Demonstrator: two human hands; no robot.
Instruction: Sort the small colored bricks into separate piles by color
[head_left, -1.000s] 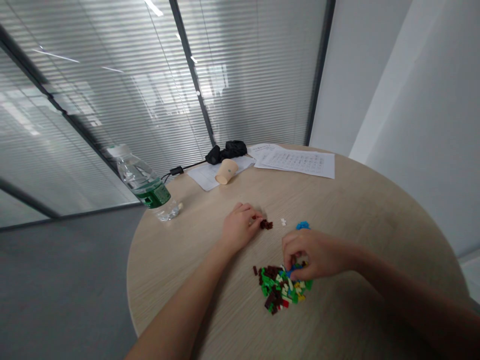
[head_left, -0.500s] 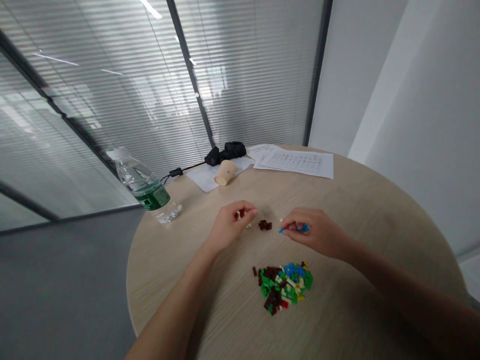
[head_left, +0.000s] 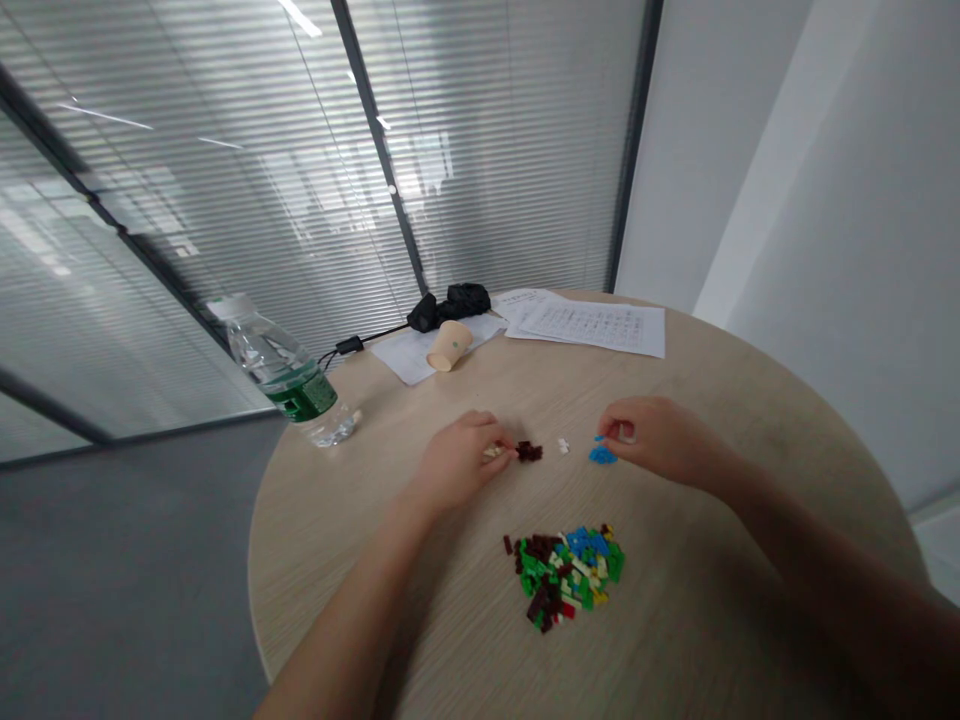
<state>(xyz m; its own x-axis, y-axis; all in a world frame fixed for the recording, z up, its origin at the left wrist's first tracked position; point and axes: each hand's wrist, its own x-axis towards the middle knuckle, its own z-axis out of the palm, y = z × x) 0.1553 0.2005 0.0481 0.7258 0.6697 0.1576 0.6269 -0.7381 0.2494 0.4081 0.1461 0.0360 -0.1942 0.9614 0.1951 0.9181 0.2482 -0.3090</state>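
Observation:
My left hand [head_left: 463,462] is closed in a pinch at the left edge of a small pile of dark brown toy bricks [head_left: 530,452], with a brown brick at its fingertips. Partly hidden beneath its fingers lie a few cream bricks [head_left: 492,452]. My right hand [head_left: 656,438] pinches a small blue brick [head_left: 599,437] just above a little pile of blue bricks [head_left: 602,456]. Between the brown and blue piles sit some white bricks [head_left: 563,446]. Nearer to me spreads a larger mixed heap of bricks [head_left: 566,575] in green, brown, blue, cream, yellow and red.
A clear plastic bottle [head_left: 281,372] with a green label stands at the table's left edge. Toward the back are a paper cup [head_left: 449,346] on its side, a black bundled item [head_left: 459,304] with a cord, and printed sheets [head_left: 592,328] on the round wooden table [head_left: 712,600].
My right hand has shifted right, from beside the white bricks to the blue pile, now uncovered. My left hand has lowered its fingertips rightward to the brown pile.

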